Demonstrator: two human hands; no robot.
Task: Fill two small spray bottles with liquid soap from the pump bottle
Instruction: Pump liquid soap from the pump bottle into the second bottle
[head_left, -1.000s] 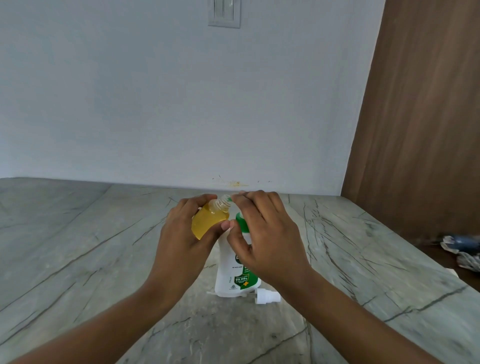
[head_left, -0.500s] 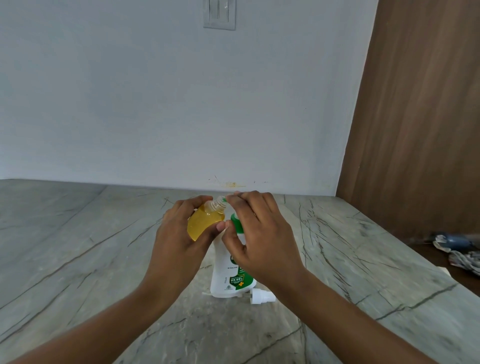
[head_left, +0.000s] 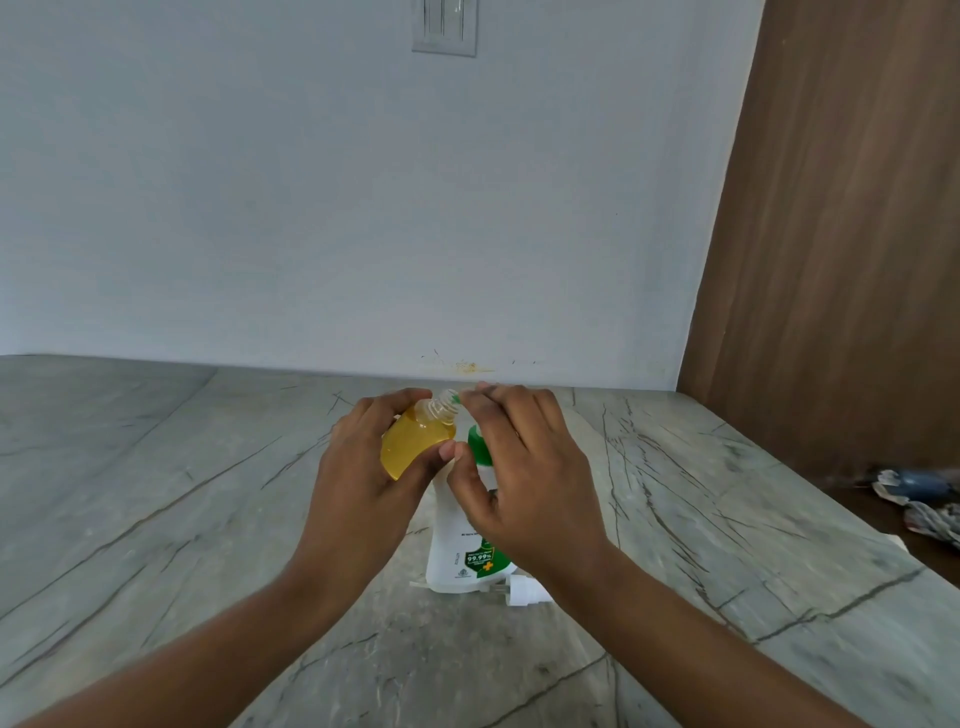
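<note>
At the centre of the head view, the left hand (head_left: 363, 483) is raised above the countertop (head_left: 156, 519) with its fingers and thumb curled round the small spray bottle (head_left: 415, 449). This bottle is nearly full of yellow liquid. It is tilted, and its uncapped threaded neck points up and to the right. The right hand (head_left: 524, 483) sits on top of the pump bottle (head_left: 457, 545), fingers curved over the pump head and thumb beside the green collar, gripping it. The green spout tip shows just beside the open neck of the small bottle; whether the two touch cannot be told. The pump bottle stands upright on the countertop, its white body and green label partly hidden by the right hand and wrist. A white spray cap (head_left: 524, 590) lies on its side at the base of the pump bottle. Behind are a pale wall (head_left: 311, 208) with a switch plate (head_left: 444, 26), a wooden panel (head_left: 831, 234) on the right, and crumpled items (head_left: 919, 501) at the right edge.
</note>
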